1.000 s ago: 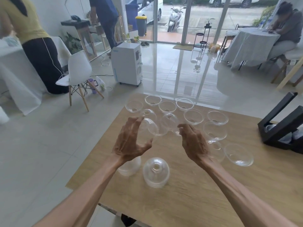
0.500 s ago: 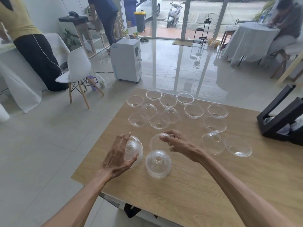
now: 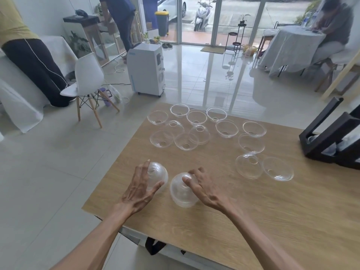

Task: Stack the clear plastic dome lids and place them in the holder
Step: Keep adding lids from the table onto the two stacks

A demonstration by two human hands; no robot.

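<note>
Gripping dome stacks (image 3: 183, 193): left hand (image 3: 140, 187); right hand (image 3: 204, 189)

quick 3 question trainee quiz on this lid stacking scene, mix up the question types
1. True or false: the left hand holds a dome lid.
2. What is under the right hand? A) a single loose lid B) a stack of dome lids C) the black holder
3. Fill in: the black holder stands at the table's ____ edge.

Key
1. True: fingers and thumb curl round it.
2. B: its fingertips pinch the top of the stack, dome side up.
3. Right, apart from both hands.
</note>
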